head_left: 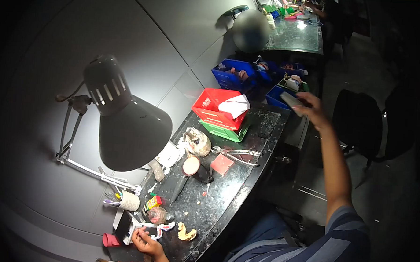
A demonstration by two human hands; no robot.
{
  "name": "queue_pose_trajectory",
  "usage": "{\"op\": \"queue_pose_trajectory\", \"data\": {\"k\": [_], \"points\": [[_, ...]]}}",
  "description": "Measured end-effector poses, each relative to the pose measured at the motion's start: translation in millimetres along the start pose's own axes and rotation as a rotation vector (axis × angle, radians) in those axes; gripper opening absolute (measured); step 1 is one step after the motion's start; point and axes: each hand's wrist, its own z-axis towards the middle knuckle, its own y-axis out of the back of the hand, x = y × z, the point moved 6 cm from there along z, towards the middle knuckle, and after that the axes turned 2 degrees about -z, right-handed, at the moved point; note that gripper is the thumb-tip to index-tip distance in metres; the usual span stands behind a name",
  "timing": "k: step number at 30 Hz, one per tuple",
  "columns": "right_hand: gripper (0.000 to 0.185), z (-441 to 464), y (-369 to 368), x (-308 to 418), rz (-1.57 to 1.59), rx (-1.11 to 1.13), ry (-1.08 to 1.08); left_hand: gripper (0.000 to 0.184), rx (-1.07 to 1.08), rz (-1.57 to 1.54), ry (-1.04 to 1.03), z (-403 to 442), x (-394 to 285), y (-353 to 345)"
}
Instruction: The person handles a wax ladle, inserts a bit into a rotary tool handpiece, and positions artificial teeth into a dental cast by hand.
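My right hand [312, 112] is stretched out past the table's right end. Its fingers and thumb grip a grey-green flat, oblong piece [292, 101], slightly blurred, above a blue bin [276, 96]. At the lower left, my left hand [147, 243] is loosely curled, fingers a little apart, beside a white stand [129, 229] with a dark screen [123, 226]. I see nothing held in it. Close by lie a red-and-white denture-like arch [167, 226], a yellowish cast piece [186, 232] and a clear round jar [158, 216].
A black lamp [132, 132] overhangs the table [216, 201]. A red bin [215, 116] sits on a green bin [226, 131]. Metal pliers-like tool [239, 154], pink slab [222, 165], crusted bowl [198, 142] and pen cup [129, 201] are around. A black chair [360, 123] stands right.
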Motion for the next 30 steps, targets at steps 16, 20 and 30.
{"op": "queue_pose_trajectory", "data": {"k": [16,20,30], "points": [[0.051,-342,81,-381,-0.703,1.328,-1.357,0.018,-0.147,0.255,-0.001,-24,8,52],[0.052,-428,44,-508,-0.785,1.244,-1.388,0.016,-0.141,0.29,0.03,-37,5,73],[0.071,-431,-65,-559,-0.942,0.956,-1.18,0.016,0.001,0.259,0.412,-88,-25,107]]}}
